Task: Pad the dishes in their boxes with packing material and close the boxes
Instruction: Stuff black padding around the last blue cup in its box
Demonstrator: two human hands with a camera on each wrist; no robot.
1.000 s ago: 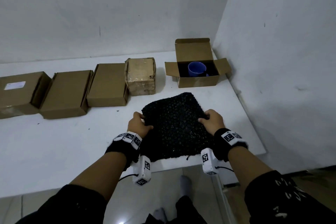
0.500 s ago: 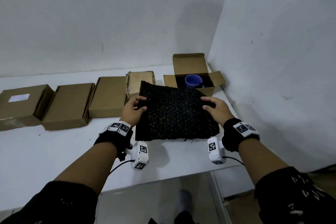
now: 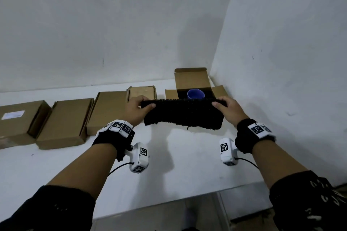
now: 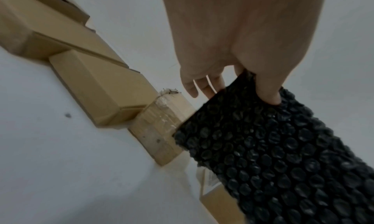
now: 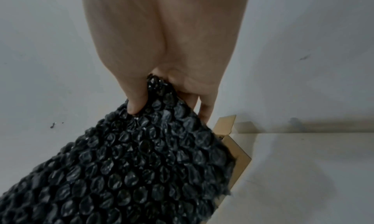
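An open brown cardboard box (image 3: 191, 81) is shown at the far right corner of the white table (image 3: 56, 167), its flaps spread and a blue ceramic cup (image 3: 195, 94) standing inside it. A sheet of black bubble wrap (image 3: 183, 113) is held above the table just in front of this box. Its left end is pinched by the left hand (image 3: 136, 111), thumb on top, and its right end is gripped likewise by the right hand (image 3: 230, 110). Four closed brown cardboard boxes (image 3: 65, 121) are seen in a row to the left; a white label (image 3: 12, 114), too blurred to be read, is borne by the leftmost. Square black-and-white marker tags (image 3: 257, 129) are carried on both wristbands.
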